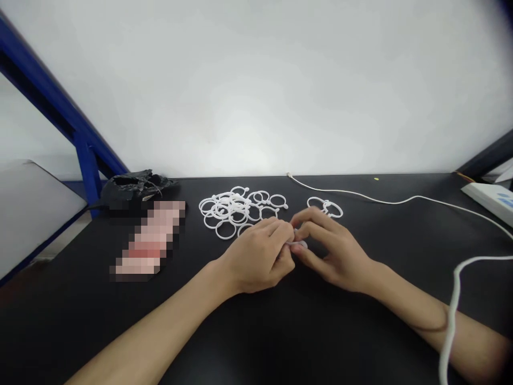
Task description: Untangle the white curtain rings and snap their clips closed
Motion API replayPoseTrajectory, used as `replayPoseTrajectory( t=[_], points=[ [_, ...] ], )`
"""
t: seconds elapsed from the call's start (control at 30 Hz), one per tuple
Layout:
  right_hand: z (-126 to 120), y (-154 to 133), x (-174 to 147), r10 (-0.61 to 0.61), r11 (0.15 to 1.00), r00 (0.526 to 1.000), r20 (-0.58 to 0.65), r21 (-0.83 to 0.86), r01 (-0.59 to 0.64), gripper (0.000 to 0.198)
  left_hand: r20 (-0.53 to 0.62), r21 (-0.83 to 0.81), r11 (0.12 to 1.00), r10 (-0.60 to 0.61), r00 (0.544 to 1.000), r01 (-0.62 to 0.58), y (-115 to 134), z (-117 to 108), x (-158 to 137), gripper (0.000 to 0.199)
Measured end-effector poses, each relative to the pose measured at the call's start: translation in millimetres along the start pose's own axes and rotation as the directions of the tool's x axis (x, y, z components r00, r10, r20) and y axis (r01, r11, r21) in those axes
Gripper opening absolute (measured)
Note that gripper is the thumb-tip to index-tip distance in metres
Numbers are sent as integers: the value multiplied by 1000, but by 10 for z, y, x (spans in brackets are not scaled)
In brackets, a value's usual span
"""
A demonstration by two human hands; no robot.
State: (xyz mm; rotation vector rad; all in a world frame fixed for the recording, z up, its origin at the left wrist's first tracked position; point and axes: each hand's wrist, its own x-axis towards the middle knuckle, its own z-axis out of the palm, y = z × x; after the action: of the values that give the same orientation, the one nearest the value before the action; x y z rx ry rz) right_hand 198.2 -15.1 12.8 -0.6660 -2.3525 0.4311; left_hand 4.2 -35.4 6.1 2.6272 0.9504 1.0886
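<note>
Both hands meet above the middle of a black counter (256,342). The left hand (260,256) is curled closed around a small whitish piece (298,244), one end of which protrudes between the two hands; the remainder is hidden by the fingers. The right hand (331,243) has thumb and fingertips clamped on that protruding end. The piece's full shape cannot be determined.

Just beyond the left hand lies a pile of white rings (229,207), overlapping, several with a small knob on the rim. A smaller group of rings (326,203) lies just behind the right hand, apart from the pile. A thin white cable (360,193) crosses the rear of the counter to a white box (487,195) at the right edge. A thicker white cord (452,315) passes in front of the right forearm. At left, a crumpled black bag (132,191) lies beside a pixelated pinkish strip (154,235).
</note>
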Motion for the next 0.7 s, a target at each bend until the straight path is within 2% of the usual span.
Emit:
replayPoseTrajectory(
  t=[0.13,0.3,0.5,0.7],
  points=[
    [28,-98,-16,-17,975,994,110,224,-8,18,53,-50,995,88,995,-86,47,-42,17,15],
    [58,-138,-17,-70,962,991,110,272,38,26,-16,-30,992,122,992,-123,100,-39,44,22],
    [78,-156,8,-165,970,986,39,185,155,33,-101,6,987,160,982,-160,116,-19,40,26],
    [60,-178,32,-215,975,975,54,61,212,33,-159,147,967,229,960,-206,101,-17,33,30]
  ],
)
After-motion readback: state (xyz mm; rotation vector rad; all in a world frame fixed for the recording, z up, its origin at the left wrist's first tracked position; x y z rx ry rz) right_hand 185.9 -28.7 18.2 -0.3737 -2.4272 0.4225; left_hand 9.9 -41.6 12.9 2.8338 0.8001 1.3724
